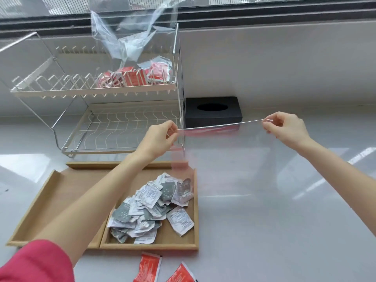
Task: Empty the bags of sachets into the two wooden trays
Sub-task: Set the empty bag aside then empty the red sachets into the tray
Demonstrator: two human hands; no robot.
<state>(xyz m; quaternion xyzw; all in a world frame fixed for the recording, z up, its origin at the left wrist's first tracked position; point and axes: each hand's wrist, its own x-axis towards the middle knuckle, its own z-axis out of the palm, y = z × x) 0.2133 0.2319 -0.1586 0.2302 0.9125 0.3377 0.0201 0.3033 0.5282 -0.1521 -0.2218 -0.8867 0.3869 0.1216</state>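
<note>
Trays [61,200] — glossy white counter [284,220], window [264,1]

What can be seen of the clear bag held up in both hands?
The clear plastic bag is thin, transparent film with a red strip near its top edge. It hangs stretched taut between the left hand and right hand, each pinching one top corner. It looks empty and hangs beside the sachet-filled wooden tray.
</note>
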